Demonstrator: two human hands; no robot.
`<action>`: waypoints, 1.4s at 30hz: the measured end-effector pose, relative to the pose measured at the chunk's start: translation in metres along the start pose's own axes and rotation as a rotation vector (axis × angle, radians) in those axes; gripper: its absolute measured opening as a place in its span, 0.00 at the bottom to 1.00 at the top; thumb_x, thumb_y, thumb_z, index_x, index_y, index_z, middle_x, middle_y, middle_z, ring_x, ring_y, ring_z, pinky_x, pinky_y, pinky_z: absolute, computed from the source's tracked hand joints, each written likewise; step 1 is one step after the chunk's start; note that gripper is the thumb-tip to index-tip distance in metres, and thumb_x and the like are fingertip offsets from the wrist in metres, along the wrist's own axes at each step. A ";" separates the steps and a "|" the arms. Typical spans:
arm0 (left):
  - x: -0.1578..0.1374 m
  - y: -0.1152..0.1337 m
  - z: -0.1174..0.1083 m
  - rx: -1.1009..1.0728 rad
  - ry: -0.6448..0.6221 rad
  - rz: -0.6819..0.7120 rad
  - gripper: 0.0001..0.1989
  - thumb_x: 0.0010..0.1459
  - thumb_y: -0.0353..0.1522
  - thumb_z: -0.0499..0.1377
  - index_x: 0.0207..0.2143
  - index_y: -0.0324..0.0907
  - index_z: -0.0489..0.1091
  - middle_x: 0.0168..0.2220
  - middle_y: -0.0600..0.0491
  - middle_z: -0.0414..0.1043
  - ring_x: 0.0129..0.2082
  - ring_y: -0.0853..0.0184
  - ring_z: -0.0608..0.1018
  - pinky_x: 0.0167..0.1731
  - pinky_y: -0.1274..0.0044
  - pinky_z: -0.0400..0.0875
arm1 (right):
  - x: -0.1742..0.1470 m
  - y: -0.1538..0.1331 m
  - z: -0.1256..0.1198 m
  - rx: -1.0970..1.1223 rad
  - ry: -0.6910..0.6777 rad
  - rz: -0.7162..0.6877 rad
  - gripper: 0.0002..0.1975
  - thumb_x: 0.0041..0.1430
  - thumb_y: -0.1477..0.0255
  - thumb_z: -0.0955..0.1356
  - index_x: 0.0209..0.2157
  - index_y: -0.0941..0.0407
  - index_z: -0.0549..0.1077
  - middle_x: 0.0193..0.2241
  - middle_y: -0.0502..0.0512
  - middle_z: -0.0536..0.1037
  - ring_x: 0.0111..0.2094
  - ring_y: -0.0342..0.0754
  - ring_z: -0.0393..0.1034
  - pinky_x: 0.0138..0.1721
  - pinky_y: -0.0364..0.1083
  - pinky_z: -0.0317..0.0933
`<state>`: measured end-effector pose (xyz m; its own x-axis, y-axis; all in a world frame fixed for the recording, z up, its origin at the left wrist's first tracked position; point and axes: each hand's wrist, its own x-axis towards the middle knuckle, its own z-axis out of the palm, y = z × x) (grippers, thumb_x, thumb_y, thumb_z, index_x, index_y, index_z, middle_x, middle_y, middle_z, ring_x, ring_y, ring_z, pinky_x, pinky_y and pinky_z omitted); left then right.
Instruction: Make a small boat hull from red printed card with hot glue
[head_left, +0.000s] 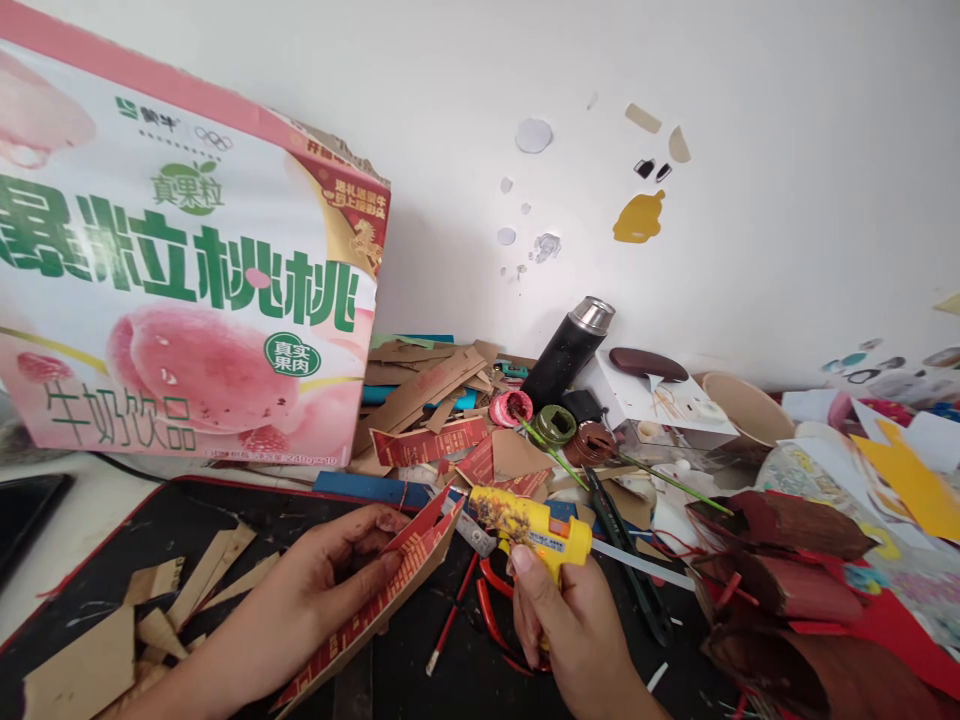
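A printed drink carton [187, 240] occupies the left side, before a white wall [450, 130]. A yellow patch [639, 218] and several smaller pieces mark the wall. A black flask [564, 355] with a silver cap is near the wall; beside it, a dark brown case [646, 364] rests on a white box [622, 395]. A tan bowl [750, 412] sits right of the box. A yellow sheet [904, 470] lies at far right. A dark flat object [26, 520], partly out of frame, lies at far left.
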<state>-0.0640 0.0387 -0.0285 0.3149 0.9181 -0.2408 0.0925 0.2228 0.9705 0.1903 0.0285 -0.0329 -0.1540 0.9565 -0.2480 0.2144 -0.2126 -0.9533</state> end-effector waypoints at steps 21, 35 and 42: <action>-0.002 -0.007 -0.002 -0.034 -0.022 -0.008 0.20 0.66 0.48 0.62 0.53 0.49 0.77 0.48 0.51 0.83 0.47 0.57 0.82 0.48 0.73 0.74 | 0.000 0.000 -0.001 0.028 0.019 -0.003 0.36 0.62 0.37 0.64 0.17 0.53 0.60 0.09 0.47 0.60 0.12 0.39 0.55 0.17 0.41 0.47; -0.001 0.000 0.000 -0.025 -0.019 0.006 0.19 0.65 0.50 0.62 0.49 0.48 0.78 0.46 0.51 0.84 0.47 0.56 0.82 0.48 0.71 0.75 | 0.001 0.002 0.000 0.009 0.027 -0.017 0.36 0.63 0.37 0.64 0.16 0.53 0.60 0.09 0.48 0.61 0.13 0.40 0.56 0.17 0.42 0.48; 0.000 0.000 0.000 -0.011 -0.027 0.019 0.20 0.64 0.50 0.62 0.48 0.47 0.78 0.44 0.50 0.84 0.44 0.56 0.83 0.46 0.71 0.76 | 0.001 0.006 -0.001 0.019 0.028 -0.011 0.36 0.63 0.38 0.64 0.17 0.53 0.62 0.09 0.48 0.62 0.12 0.40 0.56 0.17 0.41 0.47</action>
<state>-0.0642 0.0386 -0.0282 0.3415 0.9131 -0.2227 0.0756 0.2095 0.9749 0.1922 0.0289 -0.0386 -0.1290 0.9640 -0.2325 0.1948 -0.2053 -0.9591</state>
